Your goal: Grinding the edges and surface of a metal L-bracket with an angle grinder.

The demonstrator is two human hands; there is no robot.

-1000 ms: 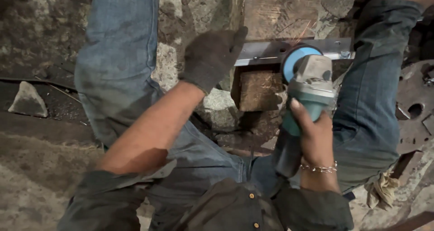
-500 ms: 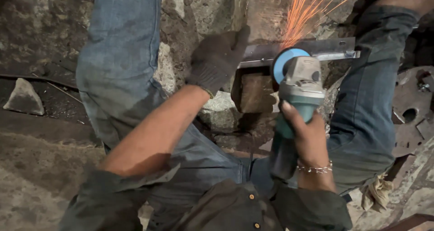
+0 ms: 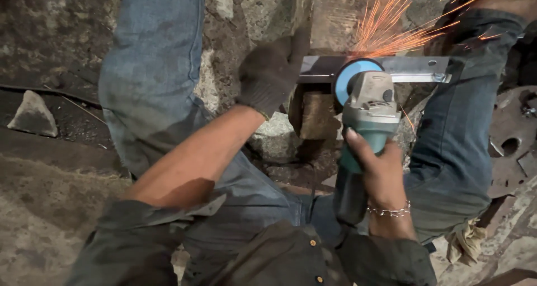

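Teal angle grinder [image 3: 366, 115], held in right hand [image 3: 380, 171], grip clamped around its body; blue disc on grey metal bar [image 3: 414, 69], orange sparks [image 3: 391, 23] flying. Gloved left hand [image 3: 274, 73] presses bar's left end, atop wooden block [image 3: 316, 115]. Rocks [image 3: 33, 115] nearby.

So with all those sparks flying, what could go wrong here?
Sparks shoot up past the jeans-clad knee, so cloth could scorch. The right hand grips the angle grinder bare, with a loose chain bracelet near the tool; a kick could hurt it. The gloved left hand steadies the metal bar close to the blue disc, and the bar rests only on a wooden block, so it might shift.
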